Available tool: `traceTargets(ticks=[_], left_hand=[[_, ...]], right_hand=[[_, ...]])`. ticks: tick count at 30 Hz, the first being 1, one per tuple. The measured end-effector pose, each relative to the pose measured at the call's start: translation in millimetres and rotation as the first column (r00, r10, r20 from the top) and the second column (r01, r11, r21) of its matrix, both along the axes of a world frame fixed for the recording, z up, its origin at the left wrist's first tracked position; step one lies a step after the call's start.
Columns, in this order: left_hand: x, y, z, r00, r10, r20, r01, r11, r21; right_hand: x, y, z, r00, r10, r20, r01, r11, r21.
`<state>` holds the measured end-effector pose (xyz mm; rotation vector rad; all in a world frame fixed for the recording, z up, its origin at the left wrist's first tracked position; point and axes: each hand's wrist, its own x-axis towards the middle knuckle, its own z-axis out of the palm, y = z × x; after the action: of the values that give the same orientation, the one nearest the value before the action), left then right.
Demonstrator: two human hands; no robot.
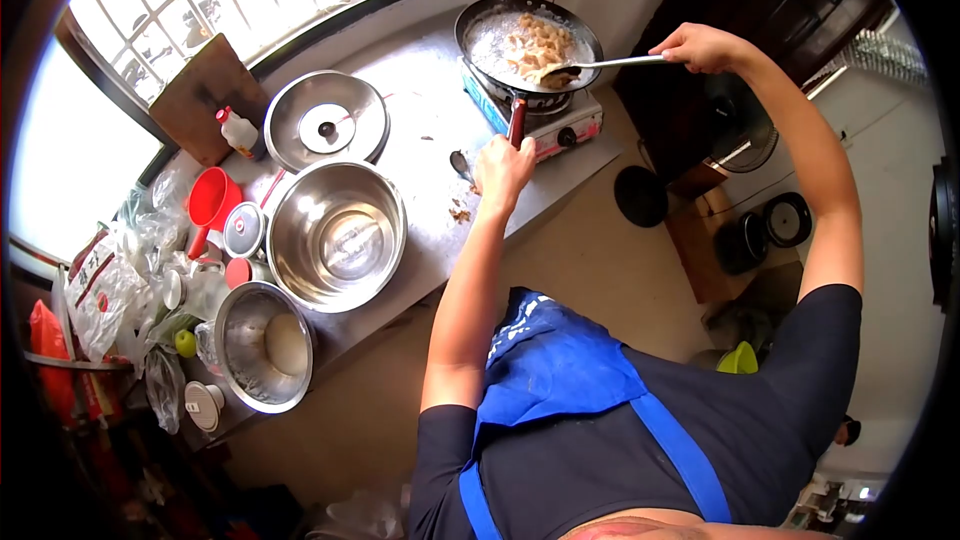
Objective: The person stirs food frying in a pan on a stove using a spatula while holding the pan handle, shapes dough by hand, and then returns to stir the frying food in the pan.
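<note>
My left hand (pixel 503 173) is closed on the red-brown handle (pixel 518 122) of a black wok (pixel 481 16), which stands on a portable gas stove (pixel 573 132). Light brown food pieces (pixel 541 43) lie in bubbling, foamy liquid inside the wok. At the upper right, my right hand (pixel 699 48) grips the end of a long metal ladle (pixel 628 63). The ladle's dark bowl end rests among the food near the wok's front rim.
Left of the stove, the counter (pixel 427 90) holds a lid (pixel 352 90), a large steel bowl (pixel 390 240), a smaller bowl (pixel 232 340), a red dipper (pixel 212 195), a bottle (pixel 238 132) and plastic bags (pixel 110 290). A barred window (pixel 230 0) is behind.
</note>
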<state>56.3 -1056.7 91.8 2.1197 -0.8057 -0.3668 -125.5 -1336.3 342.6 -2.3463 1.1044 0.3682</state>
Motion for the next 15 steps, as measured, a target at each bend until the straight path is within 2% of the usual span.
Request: traceTargets(ticks=[2, 4, 5, 6, 7, 10, 13, 15], left_hand=[[-4, 0, -4, 1.0, 0.006, 0.018, -0.005, 1.0, -0.018], [-10, 0, -8, 0.99, 0.12, 0.076, -0.099, 0.966, -0.237], [-8, 2, -5, 0.999, 0.05, 0.019, -0.045, 0.972, -0.231], [-7, 3, -1, 0.999, 0.053, 0.013, -0.049, 0.973, -0.228], [-6, 5, 5, 0.999, 0.028, -0.016, -0.03, 0.981, -0.19], [-5, 5, 9, 0.999, -0.008, -0.047, 0.002, 0.992, -0.128], [-1, 2, 4, 0.999, -0.01, -0.047, 0.005, 0.993, -0.114], [-1, 4, 6, 0.999, -0.022, -0.038, 0.017, 0.992, -0.129]], right_hand=[[10, 6, -12, 0.986, 0.168, -0.019, -0.168, 0.986, -0.015], [17, 13, -24, 0.979, 0.188, -0.074, -0.192, 0.98, -0.05], [21, 21, -30, 0.971, 0.226, -0.08, -0.232, 0.97, -0.073], [24, 25, -37, 0.961, 0.264, -0.086, -0.271, 0.958, -0.095], [21, 4, -65, 0.933, 0.359, -0.031, -0.36, 0.924, -0.13], [30, 52, -89, 0.935, 0.354, 0.002, -0.342, 0.902, -0.263], [48, 95, -97, 0.95, 0.299, -0.089, -0.312, 0.892, -0.328], [50, 87, -128, 0.963, 0.267, -0.042, -0.262, 0.886, -0.382]])
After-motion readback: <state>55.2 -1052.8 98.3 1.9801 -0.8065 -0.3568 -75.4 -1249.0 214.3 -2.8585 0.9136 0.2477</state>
